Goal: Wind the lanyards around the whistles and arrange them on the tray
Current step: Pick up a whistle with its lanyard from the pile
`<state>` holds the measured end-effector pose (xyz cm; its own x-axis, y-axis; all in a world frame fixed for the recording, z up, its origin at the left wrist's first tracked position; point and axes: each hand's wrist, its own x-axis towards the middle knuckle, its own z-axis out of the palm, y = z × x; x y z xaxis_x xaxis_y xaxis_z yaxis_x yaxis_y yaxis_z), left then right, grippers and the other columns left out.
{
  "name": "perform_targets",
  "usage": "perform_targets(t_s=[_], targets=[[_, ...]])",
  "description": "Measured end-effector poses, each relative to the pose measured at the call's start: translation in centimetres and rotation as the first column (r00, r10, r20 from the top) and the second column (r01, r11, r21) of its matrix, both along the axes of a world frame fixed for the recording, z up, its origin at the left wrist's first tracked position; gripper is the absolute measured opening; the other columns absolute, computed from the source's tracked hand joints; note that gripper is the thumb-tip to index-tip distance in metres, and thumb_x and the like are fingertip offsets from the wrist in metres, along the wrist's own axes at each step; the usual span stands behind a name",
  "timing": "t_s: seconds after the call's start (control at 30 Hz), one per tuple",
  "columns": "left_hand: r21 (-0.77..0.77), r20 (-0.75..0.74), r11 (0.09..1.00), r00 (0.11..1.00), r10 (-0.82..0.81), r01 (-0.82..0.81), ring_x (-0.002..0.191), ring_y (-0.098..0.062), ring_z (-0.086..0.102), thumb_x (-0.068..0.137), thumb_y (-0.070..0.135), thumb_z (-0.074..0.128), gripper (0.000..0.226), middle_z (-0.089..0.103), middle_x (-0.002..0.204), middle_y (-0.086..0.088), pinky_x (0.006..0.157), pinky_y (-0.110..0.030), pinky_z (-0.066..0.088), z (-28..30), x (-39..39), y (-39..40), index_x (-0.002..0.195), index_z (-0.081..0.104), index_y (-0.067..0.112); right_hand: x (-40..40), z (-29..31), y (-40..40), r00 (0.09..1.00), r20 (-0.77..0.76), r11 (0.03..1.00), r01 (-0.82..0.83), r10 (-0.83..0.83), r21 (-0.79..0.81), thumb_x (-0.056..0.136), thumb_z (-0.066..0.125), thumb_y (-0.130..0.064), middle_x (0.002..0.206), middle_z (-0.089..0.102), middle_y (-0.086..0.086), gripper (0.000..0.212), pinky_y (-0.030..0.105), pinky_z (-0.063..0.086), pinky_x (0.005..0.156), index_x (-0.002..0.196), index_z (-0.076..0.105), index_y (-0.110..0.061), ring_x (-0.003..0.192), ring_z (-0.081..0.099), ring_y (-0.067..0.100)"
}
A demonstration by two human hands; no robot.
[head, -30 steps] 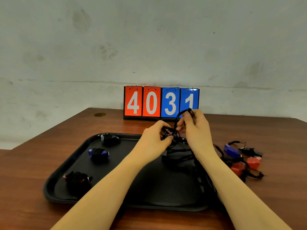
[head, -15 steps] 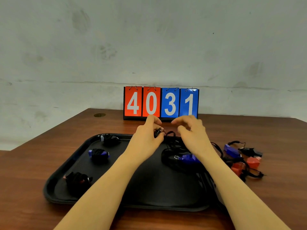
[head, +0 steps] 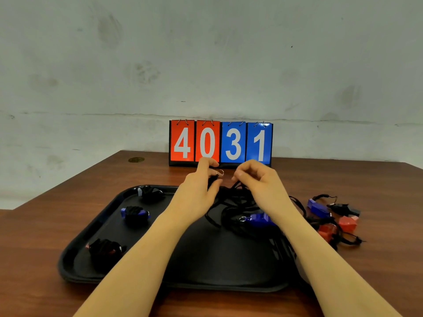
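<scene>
desk (head: 68, 202): brown wood, grey wall (head: 137, 53) | scoreboard (head: 220, 143): "4031" | left hand (head: 196, 193) pinches whistle (head: 214, 178) | right hand (head: 258, 181) fingers pinch lanyard (head: 235, 195)

Single head-worn view, wide-angle. Looks forward and slightly down across bench (head: 68, 202) toward far wall (head: 206, 53). Both forearms enter from bottom edge, so camera sits close above near bench edge. Tray (head: 96, 229) fills lower centre, near. Scoreboard (head: 220, 143) at far bench edge, facing camera. Straight lines bow toward frame edges. No second view.
</scene>
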<state>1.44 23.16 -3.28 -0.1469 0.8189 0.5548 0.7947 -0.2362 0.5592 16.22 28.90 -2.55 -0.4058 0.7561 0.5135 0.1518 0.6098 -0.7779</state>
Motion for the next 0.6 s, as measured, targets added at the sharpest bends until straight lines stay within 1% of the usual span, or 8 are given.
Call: perform_targets(t_s=[0.07, 0.17, 0.27, 0.37, 0.43, 0.5, 0.53, 0.6], targets=[[-0.024, -0.029, 1.000, 1.000, -0.006, 0.006, 0.096, -0.005, 0.057, 0.092, 0.024, 0.054, 0.031, 0.059, 0.114, 0.007, 0.079, -0.014, 0.043, -0.1, 0.1, -0.1, 0.120, 0.040, 0.021, 0.0, 0.3, -0.3, 0.993, -0.117, 0.997, -0.031, 0.024, -0.064, 0.093, 0.049, -0.015, 0.073, 0.066, -0.001, 0.011, 0.020, 0.048, 0.079, 0.088, 0.058, -0.012, 0.076, 0.064, 0.008], [-0.015, -0.036, 1.000, 0.999, 0.018, -0.018, 0.091, -0.002, 0.053, 0.091, 0.033, 0.054, 0.026, 0.054, 0.101, 0.013, 0.076, -0.013, 0.042, 0.1, 0.2, -0.1, 0.114, 0.048, 0.022, 0.0, 0.2, -0.3, 0.969, -0.245, 0.985, -0.070, 0.030, -0.159, 0.094, 0.048, -0.015, 0.055, 0.055, -0.004, 0.010, 0.025, 0.052, 0.069, 0.088, 0.055, -0.011, 0.053, 0.056, 0.011], [0.010, -0.020, 0.999, 0.999, 0.038, -0.038, 0.090, -0.002, 0.052, 0.092, 0.033, 0.051, 0.025, 0.056, 0.100, 0.011, 0.074, -0.009, 0.040, 0.3, 0.1, -0.1, 0.113, 0.053, 0.020, -0.1, 0.0, 0.0, 0.975, -0.211, 0.992, 0.049, -0.072, -0.114, 0.093, 0.052, -0.019, 0.057, 0.050, -0.005, 0.009, 0.023, 0.045, 0.053, 0.086, 0.057, -0.014, 0.046, 0.043, 0.007], [0.047, -0.004, 0.999, 1.000, 0.013, -0.013, 0.095, -0.005, 0.053, 0.095, 0.026, 0.046, 0.027, 0.055, 0.110, 0.005, 0.075, -0.007, 0.041, 0.5, 0.0, -0.1, 0.120, 0.053, 0.017, 0.2, -0.3, 0.5, 0.964, -0.051, 0.952, 0.265, -0.260, 0.152, 0.091, 0.055, -0.026, 0.066, 0.052, -0.006, 0.010, 0.012, 0.042, 0.057, 0.087, 0.060, -0.018, 0.059, 0.047, 0.006], [0.038, 0.002, 0.999, 1.000, -0.021, 0.021, 0.102, -0.005, 0.049, 0.096, 0.021, 0.045, 0.033, 0.048, 0.118, 0.007, 0.083, -0.009, 0.041, 0.5, 0.0, -0.3, 0.129, 0.046, 0.018, 0.5, -0.3, 0.8, 0.948, -0.014, 0.931, 0.315, -0.318, 0.182, 0.090, 0.056, -0.030, 0.072, 0.057, -0.007, 0.012, 0.020, 0.048, 0.065, 0.087, 0.062, -0.020, 0.069, 0.054, 0.008], [0.015, 0.000, 0.998, 0.999, -0.053, 0.053, 0.105, -0.002, 0.042, 0.096, 0.014, 0.044, 0.042, 0.038, 0.123, 0.008, 0.082, 0.001, 0.036, 0.4, -0.2, -0.4, 0.137, 0.037, 0.019, 0.8, -0.3, 1.1, 0.936, 0.041, 0.921, 0.335, -0.349, 0.197, 0.089, 0.056, -0.032, 0.079, 0.062, -0.006, 0.014, 0.032, 0.051, 0.076, 0.087, 0.064, -0.021, 0.076, 0.058, 0.011], [0.016, -0.012, 0.998, 0.998, -0.060, 0.060, 0.105, -0.001, 0.040, 0.096, 0.012, 0.043, 0.045, 0.035, 0.125, 0.006, 0.080, 0.006, 0.032, 0.3, -0.2, -0.4, 0.140, 0.034, 0.018, 0.9, -0.3, 1.3, 0.925, 0.093, 0.916, 0.343, -0.368, 0.209, 0.090, 0.056, -0.033, 0.083, 0.063, -0.006, 0.014, 0.033, 0.048, 0.083, 0.088, 0.064, -0.022, 0.079, 0.058, 0.011], [0.051, -0.032, 0.997, 0.998, -0.051, 0.053, 0.105, 0.000, 0.037, 0.096, 0.009, 0.043, 0.048, 0.032, 0.126, 0.003, 0.079, 0.011, 0.024, 0.3, -0.2, -0.5, 0.142, 0.031, 0.016, 1.0, -0.4, 1.5, 0.877, 0.227, 0.896, 0.370, -0.424, 0.245, 0.090, 0.054, -0.035, 0.091, 0.059, -0.008, 0.015, 0.030, 0.030, 0.092, 0.091, 0.064, -0.025, 0.089, 0.052, 0.009]])
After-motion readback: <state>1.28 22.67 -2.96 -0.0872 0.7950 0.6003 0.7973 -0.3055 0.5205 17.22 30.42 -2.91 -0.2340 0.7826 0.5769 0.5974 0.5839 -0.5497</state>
